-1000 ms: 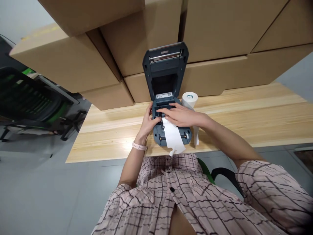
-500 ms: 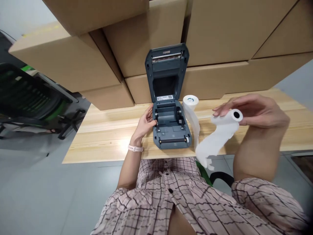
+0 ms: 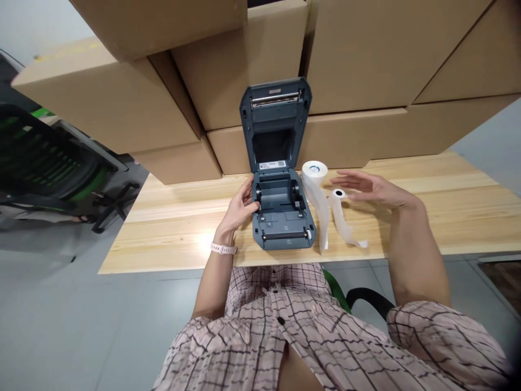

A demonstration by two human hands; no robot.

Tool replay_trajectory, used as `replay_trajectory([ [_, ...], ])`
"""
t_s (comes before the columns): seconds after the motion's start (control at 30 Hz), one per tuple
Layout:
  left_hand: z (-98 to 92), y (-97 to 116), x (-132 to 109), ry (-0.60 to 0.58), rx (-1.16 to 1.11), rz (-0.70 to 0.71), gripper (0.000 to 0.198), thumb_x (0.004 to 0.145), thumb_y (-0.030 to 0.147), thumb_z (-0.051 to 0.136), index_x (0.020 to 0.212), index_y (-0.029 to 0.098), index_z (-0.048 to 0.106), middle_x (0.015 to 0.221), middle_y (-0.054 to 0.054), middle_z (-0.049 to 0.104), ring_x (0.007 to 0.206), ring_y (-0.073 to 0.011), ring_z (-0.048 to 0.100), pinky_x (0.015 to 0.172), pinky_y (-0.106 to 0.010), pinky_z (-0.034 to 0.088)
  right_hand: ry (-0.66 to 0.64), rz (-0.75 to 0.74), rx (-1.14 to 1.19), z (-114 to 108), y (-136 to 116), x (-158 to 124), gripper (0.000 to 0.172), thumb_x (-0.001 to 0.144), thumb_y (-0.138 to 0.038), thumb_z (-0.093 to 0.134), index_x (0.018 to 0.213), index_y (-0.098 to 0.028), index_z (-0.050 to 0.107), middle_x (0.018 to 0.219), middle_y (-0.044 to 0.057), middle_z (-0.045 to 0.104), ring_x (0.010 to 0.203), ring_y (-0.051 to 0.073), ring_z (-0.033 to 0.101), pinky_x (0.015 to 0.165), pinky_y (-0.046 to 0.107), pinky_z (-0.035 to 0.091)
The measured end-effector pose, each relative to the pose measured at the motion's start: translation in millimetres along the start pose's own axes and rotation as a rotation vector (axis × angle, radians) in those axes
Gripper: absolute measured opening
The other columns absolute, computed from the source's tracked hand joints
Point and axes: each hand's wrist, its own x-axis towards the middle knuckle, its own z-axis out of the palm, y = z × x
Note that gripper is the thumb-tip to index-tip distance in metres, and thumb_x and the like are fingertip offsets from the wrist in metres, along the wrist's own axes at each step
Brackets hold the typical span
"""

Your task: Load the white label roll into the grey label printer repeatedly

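Note:
A dark grey label printer [image 3: 280,225] stands on the table with its lid [image 3: 275,125] raised and its roll bay bare. My left hand [image 3: 241,209] grips the printer's left side, thumb over the rim. To the right of the printer stands a larger white paper roll [image 3: 315,172], its loose strip hanging toward the table's front edge. Beside that, a smaller white paper roll [image 3: 338,196] with a dark core hole rests upright, its tail curling forward on the wood. My right hand [image 3: 374,190] is around the smaller roll's right side with fingers spread, not closed on it.
Stacked cardboard boxes [image 3: 354,70] form a wall right behind the printer. The wooden table [image 3: 163,239] ends just in front of my body. A black and green office chair [image 3: 52,157] stands off to the left on the grey floor.
My right hand has brought the smaller roll down and left, stood it upright on the table beside the larger roll and let go. My left hand stays on the printer.

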Motion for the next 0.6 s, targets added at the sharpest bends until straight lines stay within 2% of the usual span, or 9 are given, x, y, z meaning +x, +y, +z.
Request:
replay_trajectory([
  [0.07, -0.7, 0, 1, -0.007, -0.002, 0.000, 0.100, 0.080, 0.023, 0.071, 0.171, 0.022, 0.027, 0.175, -0.016, 0.038, 0.159, -0.0341, 0.042, 0.132, -0.055, 0.035, 0.052, -0.035, -0.039, -10, -10, 10, 0.081, 0.074, -0.039, 0.093, 0.147, -0.046, 0.058, 0.160, 0.002, 0.060, 0.156, 0.034, 0.047, 0.130, 0.063, 0.038],
  [0.17, -1.2, -1, 2, -0.012, 0.000, 0.000, 0.103, 0.080, 0.023, 0.070, 0.172, 0.021, 0.023, 0.176, -0.017, 0.035, 0.160, -0.0345, 0.041, 0.132, -0.055, 0.035, 0.027, -0.035, -0.082, -10, -21, 45, 0.094, 0.066, -0.038, 0.097, 0.151, -0.039, 0.056, 0.167, 0.005, 0.052, 0.160, 0.036, 0.040, 0.131, 0.064, 0.036],
  [0.27, -0.3, -3, 2, -0.006, -0.012, -0.005, 0.105, 0.079, 0.024, 0.071, 0.172, 0.022, 0.021, 0.176, -0.017, 0.035, 0.160, -0.0351, 0.040, 0.132, -0.056, 0.033, -0.047, 0.010, -0.112, 6, -25, 85, 0.101, 0.057, -0.037, 0.099, 0.149, -0.033, 0.058, 0.162, 0.008, 0.057, 0.153, 0.038, 0.049, 0.128, 0.062, 0.040],
  [0.37, 1.9, -3, 2, 0.017, -0.037, -0.011, 0.107, 0.078, 0.025, 0.072, 0.172, 0.019, 0.020, 0.175, -0.019, 0.035, 0.160, -0.0363, 0.040, 0.132, -0.057, 0.033, -0.030, 0.004, -0.104, 22, -23, 109, 0.091, 0.050, -0.037, 0.101, 0.134, -0.028, 0.067, 0.140, 0.008, 0.072, 0.135, 0.037, 0.063, 0.124, 0.060, 0.044],
  [0.47, 4.2, -1, 1, 0.025, -0.051, -0.015, 0.107, 0.078, 0.026, 0.073, 0.172, 0.020, 0.022, 0.175, -0.018, 0.036, 0.160, -0.0359, 0.041, 0.133, -0.057, 0.031, 0.038, -0.070, -0.020, 25, -25, 109, 0.081, 0.046, -0.042, 0.101, 0.120, -0.025, 0.072, 0.124, 0.009, 0.077, 0.119, 0.034, 0.068, 0.112, 0.052, 0.052],
  [0.53, 5.2, 0, 1, 0.026, -0.056, -0.015, 0.106, 0.077, 0.026, 0.073, 0.171, 0.020, 0.024, 0.175, -0.018, 0.037, 0.160, -0.0351, 0.041, 0.134, -0.057, 0.030, 0.088, -0.119, 0.032, 22, -34, 98, 0.081, 0.052, -0.053, 0.097, 0.123, -0.027, 0.069, 0.124, 0.010, 0.076, 0.113, 0.031, 0.069, 0.101, 0.046, 0.055],
  [0.6, 5.5, 0, 1, 0.028, -0.063, -0.008, 0.106, 0.077, 0.026, 0.074, 0.171, 0.020, 0.025, 0.175, -0.018, 0.037, 0.160, -0.0348, 0.040, 0.134, -0.056, 0.030, 0.097, -0.197, 0.115, 24, -51, 85, 0.084, 0.062, -0.066, 0.088, 0.134, -0.032, 0.063, 0.129, 0.012, 0.075, 0.109, 0.030, 0.070, 0.090, 0.043, 0.055],
])
